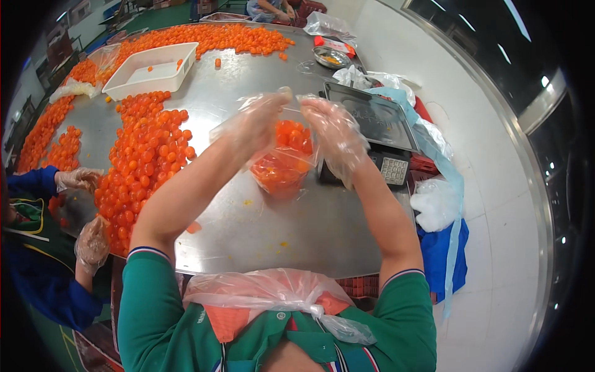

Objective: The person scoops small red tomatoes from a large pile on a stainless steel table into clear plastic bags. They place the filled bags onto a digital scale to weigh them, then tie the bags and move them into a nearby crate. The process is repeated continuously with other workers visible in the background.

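Observation:
My left hand (pixel 254 121) and my right hand (pixel 331 130), both in clear plastic gloves, grip the top of a clear plastic bag (pixel 279 173) from either side, with fingertips raised near its mouth. The bag rests on the steel table (pixel 279 235) and holds glossy orange balls (pixel 294 139) that look like egg yolks. Just right of the bag sits a black scale with a dark tray (pixel 365 115) and a keypad (pixel 393 170), partly behind my right hand. A large pile of the same orange balls (pixel 149 155) lies to the left of my left forearm.
At left, a co-worker's gloved hands (pixel 90 242) are by the pile's edge. A white plastic tub (pixel 152 71) stands among more balls. A steel bowl (pixel 331 59), crumpled bags (pixel 427 204) and blue cloth (pixel 446 254) line the right side, along a white wall. Another person (pixel 266 9) sits at the far end.

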Demonstrator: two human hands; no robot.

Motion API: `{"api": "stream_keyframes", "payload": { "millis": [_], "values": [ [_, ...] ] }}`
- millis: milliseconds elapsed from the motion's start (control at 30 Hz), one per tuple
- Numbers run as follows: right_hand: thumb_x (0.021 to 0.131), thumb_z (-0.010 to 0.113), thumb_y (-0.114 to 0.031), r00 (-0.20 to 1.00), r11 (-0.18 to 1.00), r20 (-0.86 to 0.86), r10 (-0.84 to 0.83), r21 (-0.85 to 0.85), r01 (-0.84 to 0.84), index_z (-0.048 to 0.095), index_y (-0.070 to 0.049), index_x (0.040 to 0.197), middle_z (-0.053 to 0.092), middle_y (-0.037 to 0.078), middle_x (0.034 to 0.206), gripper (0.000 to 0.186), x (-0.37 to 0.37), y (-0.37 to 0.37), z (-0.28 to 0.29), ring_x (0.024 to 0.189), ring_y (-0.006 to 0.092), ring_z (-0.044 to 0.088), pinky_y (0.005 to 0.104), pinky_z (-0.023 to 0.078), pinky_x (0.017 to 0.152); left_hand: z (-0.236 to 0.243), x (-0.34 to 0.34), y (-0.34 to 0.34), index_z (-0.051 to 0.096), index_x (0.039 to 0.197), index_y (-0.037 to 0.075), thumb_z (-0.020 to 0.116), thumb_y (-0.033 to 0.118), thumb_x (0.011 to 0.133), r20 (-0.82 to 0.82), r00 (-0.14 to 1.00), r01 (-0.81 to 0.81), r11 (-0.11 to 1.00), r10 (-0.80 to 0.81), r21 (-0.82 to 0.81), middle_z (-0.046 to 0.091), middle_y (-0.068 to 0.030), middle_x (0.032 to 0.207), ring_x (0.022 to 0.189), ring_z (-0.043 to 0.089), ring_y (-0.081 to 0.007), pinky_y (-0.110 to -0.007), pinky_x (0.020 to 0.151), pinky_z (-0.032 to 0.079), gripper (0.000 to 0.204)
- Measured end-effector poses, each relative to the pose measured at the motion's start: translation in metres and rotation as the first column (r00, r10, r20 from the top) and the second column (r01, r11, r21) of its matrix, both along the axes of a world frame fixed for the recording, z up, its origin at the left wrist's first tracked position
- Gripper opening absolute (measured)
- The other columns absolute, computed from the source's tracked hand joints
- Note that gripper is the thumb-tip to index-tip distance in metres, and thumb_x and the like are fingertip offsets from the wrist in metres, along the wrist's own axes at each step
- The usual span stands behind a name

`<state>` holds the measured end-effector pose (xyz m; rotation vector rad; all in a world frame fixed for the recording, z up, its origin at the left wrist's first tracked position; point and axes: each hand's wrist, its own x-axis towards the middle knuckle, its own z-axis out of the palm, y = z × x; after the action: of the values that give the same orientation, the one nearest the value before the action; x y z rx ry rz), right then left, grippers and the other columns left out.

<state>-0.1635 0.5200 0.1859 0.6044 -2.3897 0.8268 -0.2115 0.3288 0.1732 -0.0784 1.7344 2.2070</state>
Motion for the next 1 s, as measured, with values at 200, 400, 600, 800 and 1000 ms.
{"api": "stream_keyframes", "payload": {
  "millis": [200,400,600,800,1000],
  "values": [
    [0.090,0.057,-0.045,0.917,0.910,0.388,-0.089,0.407,-0.084,0.055,-0.007,0.132,0.067,0.017,0.104,0.056,0.058,0.007,0.031,0.097,0.0353,0.063,0.0448,0.052,0.083,0.037,0.003,-0.046,0.052,0.137,0.003,0.066,0.034,0.088,-0.564,0.804,-0.099,0.894,-0.187,-0.438,0.055,-0.0235,0.133,0.125,0.051,-0.0346,-0.035,0.107,0.038,0.059],
    [0.092,0.055,-0.035,0.881,0.897,0.472,-0.028,0.401,-0.187,0.060,-0.004,0.107,0.066,0.019,0.095,0.034,0.048,0.013,-0.021,0.090,0.0382,0.064,0.0483,0.051,0.081,-0.021,-0.078,-0.020,0.064,0.116,-0.006,0.077,0.030,0.074,-0.462,0.784,-0.261,0.455,-0.415,-0.851,0.067,-0.0237,0.114,0.103,0.065,-0.0291,-0.034,0.090,0.049,0.057],
    [0.095,0.052,-0.027,0.938,0.883,0.307,0.164,0.378,-0.278,0.063,-0.003,0.087,0.065,0.019,0.086,0.028,0.044,0.020,-0.050,0.080,0.0382,0.064,0.0470,0.051,0.072,-0.032,-0.093,-0.020,0.072,0.089,0.000,0.068,0.017,0.082,-0.359,0.841,-0.153,0.459,-0.405,-0.875,0.069,-0.0119,0.078,0.071,0.063,-0.0201,-0.034,0.069,0.050,0.019],
    [0.088,0.060,-0.007,0.917,0.956,0.270,0.293,-0.072,-0.284,0.068,-0.001,0.090,0.063,0.013,0.076,0.011,0.071,0.024,-0.020,0.064,0.0267,0.061,0.0369,0.047,0.057,-0.002,-0.057,-0.010,0.070,0.082,0.001,0.065,0.018,0.086,-0.559,0.818,-0.282,0.751,-0.137,-0.597,0.065,-0.0101,0.071,0.066,0.057,-0.0166,-0.033,0.066,0.048,0.019],
    [0.091,0.062,-0.016,0.970,0.952,-0.033,0.241,-0.184,-0.243,0.070,-0.001,0.083,0.057,0.004,0.067,0.018,0.052,0.061,0.076,0.057,0.0089,0.051,0.0261,0.041,0.052,0.059,-0.052,-0.046,0.068,0.098,0.006,0.057,0.011,0.092,-0.868,0.143,-0.612,0.646,-0.476,-0.455,0.064,-0.0042,0.081,0.068,0.057,-0.0139,-0.029,0.060,0.048,0.014]
  ]
}}
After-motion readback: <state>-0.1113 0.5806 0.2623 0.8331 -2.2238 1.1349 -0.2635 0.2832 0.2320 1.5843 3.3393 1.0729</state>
